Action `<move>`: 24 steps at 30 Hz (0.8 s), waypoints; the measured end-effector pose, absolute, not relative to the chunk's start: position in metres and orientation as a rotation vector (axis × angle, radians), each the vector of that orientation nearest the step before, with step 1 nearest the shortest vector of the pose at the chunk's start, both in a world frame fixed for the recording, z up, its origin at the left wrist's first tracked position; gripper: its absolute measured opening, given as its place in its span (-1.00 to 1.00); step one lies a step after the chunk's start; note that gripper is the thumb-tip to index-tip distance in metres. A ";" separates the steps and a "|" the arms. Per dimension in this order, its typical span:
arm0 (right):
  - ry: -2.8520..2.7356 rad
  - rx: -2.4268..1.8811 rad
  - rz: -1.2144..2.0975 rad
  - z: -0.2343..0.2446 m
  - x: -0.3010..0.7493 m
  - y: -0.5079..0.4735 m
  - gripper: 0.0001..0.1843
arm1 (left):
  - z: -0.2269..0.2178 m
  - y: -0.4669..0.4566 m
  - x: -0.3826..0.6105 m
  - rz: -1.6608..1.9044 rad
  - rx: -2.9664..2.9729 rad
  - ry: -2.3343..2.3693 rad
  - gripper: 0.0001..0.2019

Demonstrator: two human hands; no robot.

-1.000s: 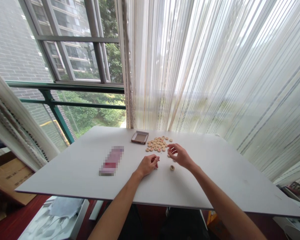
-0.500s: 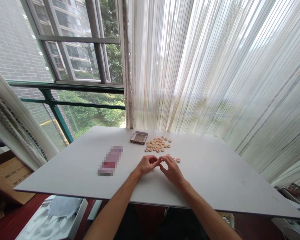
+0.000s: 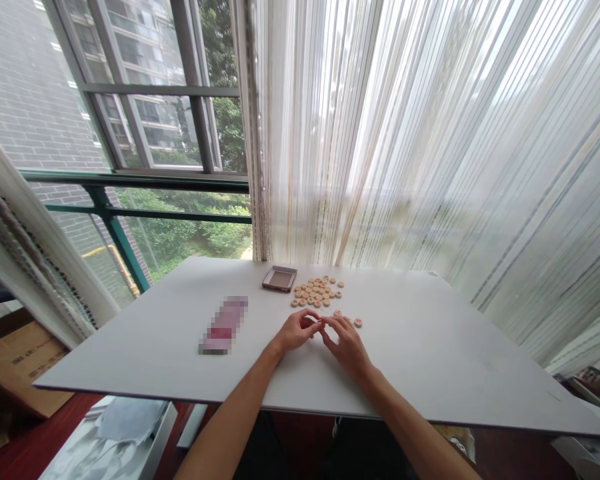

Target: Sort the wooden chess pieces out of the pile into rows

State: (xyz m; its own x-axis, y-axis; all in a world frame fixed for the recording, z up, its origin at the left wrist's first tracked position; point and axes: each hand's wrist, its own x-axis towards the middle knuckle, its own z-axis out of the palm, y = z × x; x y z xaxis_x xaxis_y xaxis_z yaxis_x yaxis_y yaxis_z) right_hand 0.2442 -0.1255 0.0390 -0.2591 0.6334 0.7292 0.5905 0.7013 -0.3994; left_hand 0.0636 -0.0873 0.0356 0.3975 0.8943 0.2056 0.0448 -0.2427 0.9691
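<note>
My left hand (image 3: 296,331) and my right hand (image 3: 347,341) rest close together on the white table (image 3: 430,360), fingertips almost touching. The left hand's fingers are curled in a loose fist, and what they hold is hidden. The right hand's fingers are bent and pinched toward the left hand. Just beyond them lies a cluster of several round wooden game pieces (image 3: 318,291). Two loose pieces (image 3: 359,323) lie right of my fingers. A small brown box lid (image 3: 279,279) sits left of the cluster.
A blurred red-and-white flat box (image 3: 223,325) lies on the table's left half. Striped sheer curtains hang behind the table, with a window and green railing at the left. Cardboard and papers lie on the floor at lower left.
My right hand has drawn back from near the pile and come in beside my left hand. The lone piece near the table's front is gone; two pieces now lie right of my fingers.
</note>
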 end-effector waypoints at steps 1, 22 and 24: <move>-1.934 -0.950 0.060 0.038 0.244 -0.125 -0.67 | 0.035 -0.087 0.063 1.012 1.607 0.828 -0.53; -1.565 -0.988 0.931 0.033 0.225 -0.178 -0.66 | 0.045 -0.169 0.058 1.160 1.619 0.941 -0.70; -1.531 -0.954 1.044 0.031 0.225 -0.176 -0.65 | 0.042 -0.171 0.057 1.161 1.612 0.929 -0.71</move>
State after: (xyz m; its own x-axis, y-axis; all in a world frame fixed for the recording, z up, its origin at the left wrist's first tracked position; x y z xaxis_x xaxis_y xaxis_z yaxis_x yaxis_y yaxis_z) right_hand 0.2251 -0.1763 0.0314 -0.1788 0.9375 0.2984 0.0650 0.3139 -0.9472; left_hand 0.0575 -0.1711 0.0422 0.2723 0.9231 0.2714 0.0626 -0.2985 0.9524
